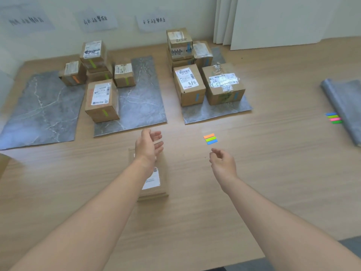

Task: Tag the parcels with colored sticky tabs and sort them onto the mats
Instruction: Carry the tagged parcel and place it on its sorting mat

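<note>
**Untagged parcel under the left hand, both hands empty**

A flat brown parcel (156, 185) with a white shipping label lies on the wooden desk (273, 163), near the middle of its near half and clear of all the mats. No coloured tab shows on it. The left hand (149, 146) hovers over the parcel's far end with the palm turned inward and the fingers spread wide and relaxed, gripping nothing. The right hand (222, 165) is off to the right of the parcel. Its fingers are loosely curled, with thumb and forefinger close together, and nothing can be seen between them.

Just beyond the right hand lies a small set of sticky tabs (210, 139) in orange, green and blue. A second set of tabs (334, 118), in blue, green and pink, lies near the desk's right edge, beside a rolled grey mat (343, 102).

Three grey marbled mats lie side by side across the far half of the desk.
- The left mat (39, 110) carries one small box with an orange tab (73, 75) at its far right corner.
- The middle mat (142, 98) carries a stack of boxes (93, 55) and a small box (124, 75) at its far end, and a larger box (101, 100) at its left edge. All of these have green tabs.
- The right mat (214, 113) carries a tall stack (179, 44) at the back and two boxes in front, one marked "A68" (188, 85) and one with taped labels (222, 87). These have blue tabs.

Three paper signs (154, 21) with handwriting hang on the wall behind the mats.
</note>
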`<state>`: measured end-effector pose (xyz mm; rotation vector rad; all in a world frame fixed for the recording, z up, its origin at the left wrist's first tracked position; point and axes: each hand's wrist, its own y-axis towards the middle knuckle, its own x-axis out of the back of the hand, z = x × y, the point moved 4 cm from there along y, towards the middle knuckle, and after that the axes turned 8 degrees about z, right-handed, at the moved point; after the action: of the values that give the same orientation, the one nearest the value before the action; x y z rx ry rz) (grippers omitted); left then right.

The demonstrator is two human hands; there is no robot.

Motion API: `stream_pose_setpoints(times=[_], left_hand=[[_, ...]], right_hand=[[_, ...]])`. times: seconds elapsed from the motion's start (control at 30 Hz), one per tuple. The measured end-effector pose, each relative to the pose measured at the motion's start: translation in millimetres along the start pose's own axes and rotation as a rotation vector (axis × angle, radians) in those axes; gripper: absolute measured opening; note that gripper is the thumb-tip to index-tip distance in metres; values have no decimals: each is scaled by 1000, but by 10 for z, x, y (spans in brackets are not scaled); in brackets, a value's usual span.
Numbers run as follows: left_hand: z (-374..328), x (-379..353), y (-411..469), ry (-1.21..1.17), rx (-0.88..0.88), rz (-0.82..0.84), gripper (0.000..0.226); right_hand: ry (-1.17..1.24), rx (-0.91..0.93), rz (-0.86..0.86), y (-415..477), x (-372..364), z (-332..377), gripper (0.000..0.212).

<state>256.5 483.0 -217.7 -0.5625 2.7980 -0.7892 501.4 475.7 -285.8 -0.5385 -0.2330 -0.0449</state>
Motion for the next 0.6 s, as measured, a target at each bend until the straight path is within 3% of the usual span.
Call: stream_pose_setpoints(times=[0.13,0.37,0.6], left_hand=[[124,-461,169,-3,62,25,46],[496,-979,384,52,225,120,50],[724,-1212,637,117,333,186,53]], right_hand=[[-63,39,31,401,281,31,22],[-160,33,79,969,387,-11,31],[-422,134,134,1359,208,-10,27]])
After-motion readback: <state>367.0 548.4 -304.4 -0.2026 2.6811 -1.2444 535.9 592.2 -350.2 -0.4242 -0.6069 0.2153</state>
